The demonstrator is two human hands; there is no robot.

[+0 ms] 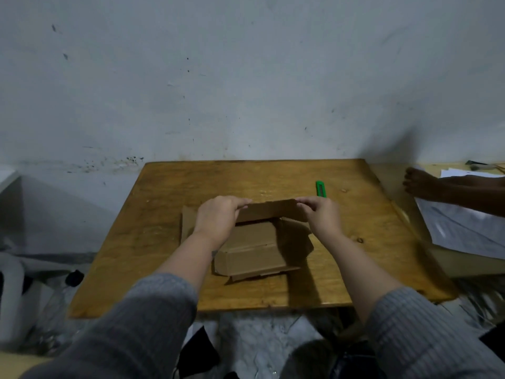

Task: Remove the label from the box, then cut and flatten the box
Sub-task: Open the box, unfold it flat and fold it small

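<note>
Scuffed wall, wooden table [175, 236], both hands working a cardboard flap.
Left hand [217, 216] and right hand [322, 214] pinch the far flap's corners; box [254, 250] sits mid-table, looks light, bendy; green cutter [321, 188] at 1 o'clock.

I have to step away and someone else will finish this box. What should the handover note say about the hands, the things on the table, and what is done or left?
Left hand and right hand each pinch an end of the box's far flap, lifted off the table.
The cardboard box sits mid-table, opened up but not flat; its near part is still folded.
The green cutter lies beyond the right hand, untouched.
No label is visible on the box from here.
Left: finish any cuts and press the box flat.
</note>
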